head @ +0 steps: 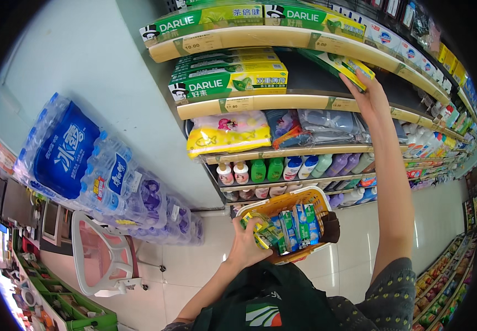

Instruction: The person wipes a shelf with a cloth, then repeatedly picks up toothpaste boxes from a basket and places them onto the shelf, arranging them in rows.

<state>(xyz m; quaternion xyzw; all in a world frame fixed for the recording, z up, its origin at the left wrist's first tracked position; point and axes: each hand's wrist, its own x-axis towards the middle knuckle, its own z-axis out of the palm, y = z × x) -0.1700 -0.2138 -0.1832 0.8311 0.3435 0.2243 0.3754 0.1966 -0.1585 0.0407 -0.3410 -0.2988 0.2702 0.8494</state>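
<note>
My right hand (369, 93) grips the near end of a green and yellow Darlie toothpaste box (338, 66) on the second shelf, its far end under the shelf above. To its left, similar Darlie boxes (230, 80) lie in a row on the same shelf. My left hand (249, 244) holds a few yellow and green toothpaste boxes (266, 231) at the left side of an orange shopping basket (259, 202); my fingers hide part of them. Inside the basket, blue and green Darlie boxes (300, 227) stand side by side. A dark brown cloth-like piece (330, 227) hangs over its right rim.
Packs of bottled water (114, 173) are stacked at the left beside a pale pillar (139, 124). A white-framed swivel chair (97, 260) stands behind them. Lower shelves hold folded textiles (230, 132) and shampoo-like bottles (259, 169). Packaged goods (445, 277) line the lower right.
</note>
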